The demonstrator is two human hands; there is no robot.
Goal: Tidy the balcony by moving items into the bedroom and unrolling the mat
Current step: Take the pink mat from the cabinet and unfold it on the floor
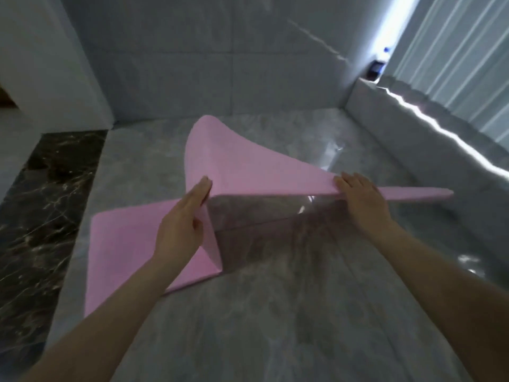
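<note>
A pink mat (242,164) hangs lifted over the grey marble balcony floor, its near edge held up and its left part trailing down to the floor. My left hand (184,216) grips the near edge at a fold, thumb under the mat. My right hand (358,197) holds the same edge further right, fingers lying over the top of it. The mat's right end sticks out past my right hand as a thin strip. Its far end curls upward near the back wall.
A dark marble threshold strip (41,205) runs along the left. A white wall corner (68,86) stands at the back left. A low tiled ledge (413,139) with pale curtains (454,59) borders the right. A small dark bottle (377,68) stands in the far right corner.
</note>
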